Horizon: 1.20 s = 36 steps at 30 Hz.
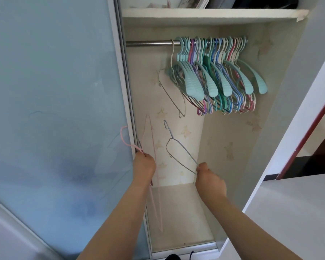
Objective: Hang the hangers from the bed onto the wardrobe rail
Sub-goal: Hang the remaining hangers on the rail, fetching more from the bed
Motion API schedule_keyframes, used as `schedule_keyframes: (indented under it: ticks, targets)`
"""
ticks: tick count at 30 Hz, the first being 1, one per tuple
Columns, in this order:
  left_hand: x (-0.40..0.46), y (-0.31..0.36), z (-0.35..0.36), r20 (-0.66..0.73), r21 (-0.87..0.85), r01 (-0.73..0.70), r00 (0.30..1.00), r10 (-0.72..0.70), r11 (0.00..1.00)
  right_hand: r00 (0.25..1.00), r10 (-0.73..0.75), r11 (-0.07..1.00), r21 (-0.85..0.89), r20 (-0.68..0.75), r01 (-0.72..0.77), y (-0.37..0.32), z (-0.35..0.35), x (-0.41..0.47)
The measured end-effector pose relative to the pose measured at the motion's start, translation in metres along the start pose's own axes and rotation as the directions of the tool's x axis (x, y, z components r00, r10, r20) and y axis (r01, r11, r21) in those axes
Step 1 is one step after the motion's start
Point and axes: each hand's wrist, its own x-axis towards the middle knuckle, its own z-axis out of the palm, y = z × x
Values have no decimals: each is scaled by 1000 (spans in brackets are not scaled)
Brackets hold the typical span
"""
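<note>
Two thin wire hangers are being held: left hand [144, 166] fingers gripping a pink hanger [154, 166], right hand [209, 177] fingers pinching a grey hanger [182, 152], below the crowded rail [148, 43]

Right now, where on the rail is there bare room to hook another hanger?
The rail is bare from the wardrobe's left wall to the thin wire hanger. From there rightward, the packed hangers crowd it to its right end.

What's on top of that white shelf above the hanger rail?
On the white shelf, only the bottom edges of things show: pale, book-like items leaning toward the left and something dark toward the right. The frame cuts off their upper parts, so I cannot say what they are.
</note>
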Motion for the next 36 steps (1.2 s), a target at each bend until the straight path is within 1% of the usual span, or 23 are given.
schedule_keyframes:
  ticks: [1, 2, 3, 4, 5, 6, 7, 8, 10, 12, 16, 19, 21, 24, 27, 30, 33, 34, 36]
  targets:
    - [2, -7, -1, 21, 26, 20, 1000, -20, 999, 999, -8, 1000, 10, -38, 9, -6, -5, 6]
    - [-7, -4, -2, 88, -13, 114, 990, -112, 993, 998, -10, 1000, 12, -63, 11, -16, -13, 11]
    - [-14, -4, -2, 139, 214, 56, 986, -88, 975, 994, -29, 999, 30, -106, 32, -25, -21, 16]
    - [-13, -12, -1, 195, 358, -54, 981, -18, 932, 990, -48, 997, 54, -134, 56, -33, -30, 19]
    - [-12, -17, 1, 166, 333, 8, 984, -67, 943, 983, -66, 991, 100, -170, 83, -40, -40, 25]
    - [-16, -19, 0, 100, 189, 52, 992, -72, 981, 975, -77, 984, 142, -207, 108, -48, -52, 31]
    - [-18, -21, -1, 47, 190, 41, 998, -51, 981, 959, -87, 976, 168, -270, 136, -57, -67, 38]
    - [-23, -24, -1, 26, 245, 16, 999, -23, 969, 935, -93, 968, 188, -342, 165, -64, -81, 46]
    - [-28, -26, 0, 87, 263, -32, 996, 9, 964, 882, -92, 953, 214, -463, 213, -77, -108, 68]
    - [-28, -25, 3, 118, 273, -56, 993, 25, 960, 853, -89, 951, 211, -515, 227, -91, -133, 91]
    - [-24, -21, 11, 85, 302, -90, 994, 67, 949, 886, -68, 964, 197, -459, 176, -116, -164, 137]
    - [-17, -9, 9, 131, 274, -129, 987, 96, 953, 930, -85, 977, 156, -357, 149, -129, -172, 160]
    - [-12, -2, 6, 157, 215, -136, 982, 104, 967, 950, -72, 973, 187, -304, 134, -132, -174, 169]
    - [2, 4, 7, 143, 192, -149, 982, 123, 970, 963, -23, 964, 248, -268, 92, -128, -175, 175]
    - [15, 16, 13, 144, 162, -110, 986, 87, 981, 964, 53, 955, 294, -261, 27, -116, -170, 175]
    - [21, 37, 18, 156, 138, -156, 979, 134, 978, 966, 92, 933, 360, -242, 1, -100, -160, 170]
    - [31, 58, 21, 141, 16, -145, 980, 141, 989, 966, 131, 876, 482, -224, -8, -88, -149, 167]
    - [33, 64, 22, 139, -15, -130, 982, 130, 991, 958, 145, 860, 511, -247, 2, -85, -144, 165]
    - [36, 78, 23, 178, -94, -65, 981, 80, 994, 919, 155, 857, 512, -363, 58, -79, -131, 152]
